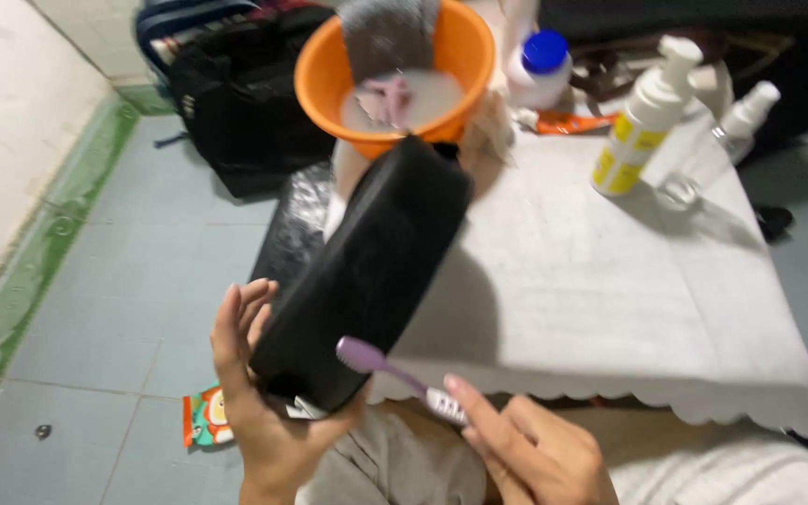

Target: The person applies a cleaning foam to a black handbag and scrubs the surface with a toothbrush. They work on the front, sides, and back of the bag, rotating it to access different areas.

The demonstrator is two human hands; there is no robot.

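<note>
Head view: the left hand (pixel 259 411) is cupping the lower end of a black shoe (pixel 367 271), fingers clamped around it, just off the table's (pixel 591 309) front left corner. The right hand (pixel 530 454) is pinching a purple toothbrush (pixel 395 369), its head touching the shoe. An orange basin (pixel 324 70) is sitting at the far left corner.

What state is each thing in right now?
Black pouch: held up, tilted, in the left hand.
Purple toothbrush: gripped by the right hand, head at the pouch.
Orange basin: holds cloudy water.
Pump bottle: upright.
Blue-capped bottle: capped.
</note>
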